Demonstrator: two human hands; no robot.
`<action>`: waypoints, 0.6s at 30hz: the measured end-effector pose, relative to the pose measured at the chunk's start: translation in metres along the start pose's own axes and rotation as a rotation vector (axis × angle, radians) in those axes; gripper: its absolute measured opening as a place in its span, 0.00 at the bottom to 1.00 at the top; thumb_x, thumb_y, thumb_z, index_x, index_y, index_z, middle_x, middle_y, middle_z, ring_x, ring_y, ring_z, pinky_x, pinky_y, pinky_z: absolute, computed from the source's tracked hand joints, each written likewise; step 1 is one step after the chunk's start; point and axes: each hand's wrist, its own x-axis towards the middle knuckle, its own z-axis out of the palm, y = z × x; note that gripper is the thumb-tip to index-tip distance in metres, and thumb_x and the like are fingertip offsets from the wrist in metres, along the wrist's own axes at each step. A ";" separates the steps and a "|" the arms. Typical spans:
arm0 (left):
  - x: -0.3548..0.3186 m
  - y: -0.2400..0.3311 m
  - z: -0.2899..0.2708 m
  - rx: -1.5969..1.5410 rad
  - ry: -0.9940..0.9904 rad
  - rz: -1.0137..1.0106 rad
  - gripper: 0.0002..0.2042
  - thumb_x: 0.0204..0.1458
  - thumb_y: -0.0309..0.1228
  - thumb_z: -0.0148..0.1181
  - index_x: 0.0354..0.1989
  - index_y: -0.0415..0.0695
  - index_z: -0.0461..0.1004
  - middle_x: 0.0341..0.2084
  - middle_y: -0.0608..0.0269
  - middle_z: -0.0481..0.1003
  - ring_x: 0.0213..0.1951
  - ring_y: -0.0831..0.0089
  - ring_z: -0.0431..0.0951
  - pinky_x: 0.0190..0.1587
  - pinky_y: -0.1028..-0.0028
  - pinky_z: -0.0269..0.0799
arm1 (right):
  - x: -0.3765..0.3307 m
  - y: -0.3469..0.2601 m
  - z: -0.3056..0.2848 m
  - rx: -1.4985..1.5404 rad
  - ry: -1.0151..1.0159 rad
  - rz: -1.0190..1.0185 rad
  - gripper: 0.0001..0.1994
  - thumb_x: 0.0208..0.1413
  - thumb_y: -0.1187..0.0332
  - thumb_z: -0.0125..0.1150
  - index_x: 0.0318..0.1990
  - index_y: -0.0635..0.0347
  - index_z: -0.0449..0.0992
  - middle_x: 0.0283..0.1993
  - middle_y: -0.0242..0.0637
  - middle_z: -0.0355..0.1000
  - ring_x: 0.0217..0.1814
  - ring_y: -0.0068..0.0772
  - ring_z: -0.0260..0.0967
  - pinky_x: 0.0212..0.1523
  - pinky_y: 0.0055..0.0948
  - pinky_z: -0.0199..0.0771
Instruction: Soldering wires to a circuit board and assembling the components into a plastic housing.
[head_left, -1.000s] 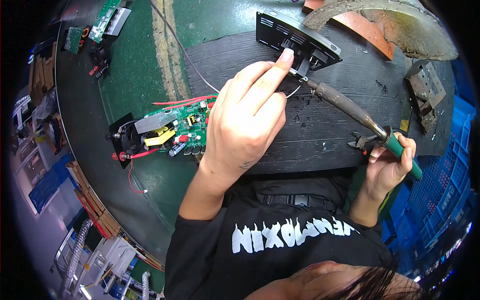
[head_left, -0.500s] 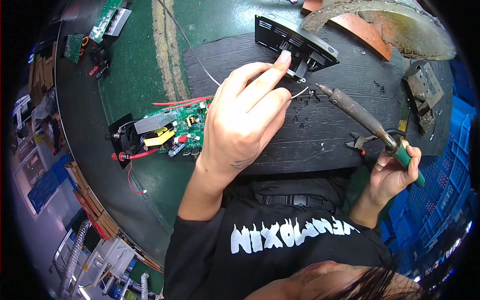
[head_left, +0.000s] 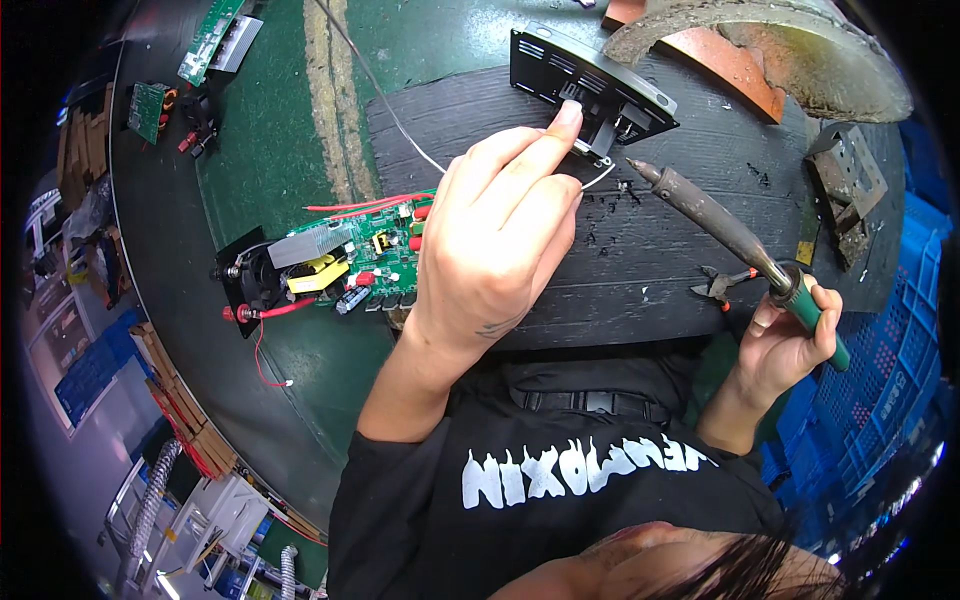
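Observation:
My right hand grips the green handle of a soldering iron, whose tip points up and left, just short of the metal terminals on a black slotted panel. My left hand is closed round a thin strand of solder wire. The wire's short end comes out beside the fingers and curves up to the terminals. One finger of this hand presses on the black socket part of the panel. A green circuit board with heatsink, red wires and a fan lies left of my wrist, partly hidden by it.
Beneath the work lies a black board. Cutters rest near its front edge. A bent metal bracket stands at right, by blue crates. A large round worn metal piece juts in at the far right. More boards lie far left.
The solder wire's end has moved up to the panel's terminals. The soldering iron's tip has shifted slightly up and left, and my left hand has turned a little. The panel stays in place.

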 end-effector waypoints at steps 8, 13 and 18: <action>-0.001 0.002 0.003 0.042 0.021 0.011 0.08 0.35 0.16 0.64 0.27 0.33 0.74 0.44 0.47 0.77 0.41 0.56 0.77 0.46 0.67 0.73 | -0.001 0.002 0.007 0.002 -0.019 0.022 0.15 0.60 0.56 0.48 0.40 0.59 0.72 0.36 0.46 0.70 0.18 0.29 0.64 0.12 0.19 0.61; -0.001 0.002 0.004 0.051 0.024 0.026 0.08 0.35 0.16 0.64 0.27 0.32 0.74 0.44 0.46 0.77 0.41 0.56 0.77 0.46 0.67 0.73 | -0.001 0.004 0.009 -0.043 0.017 0.026 0.14 0.61 0.56 0.46 0.41 0.58 0.69 0.29 0.42 0.68 0.16 0.29 0.64 0.12 0.21 0.63; -0.001 0.000 0.004 0.016 0.029 0.026 0.08 0.35 0.15 0.64 0.27 0.31 0.74 0.44 0.45 0.77 0.41 0.55 0.77 0.45 0.67 0.73 | 0.001 0.004 0.009 -0.024 -0.016 0.011 0.14 0.61 0.57 0.46 0.41 0.59 0.69 0.30 0.42 0.68 0.16 0.29 0.64 0.12 0.21 0.63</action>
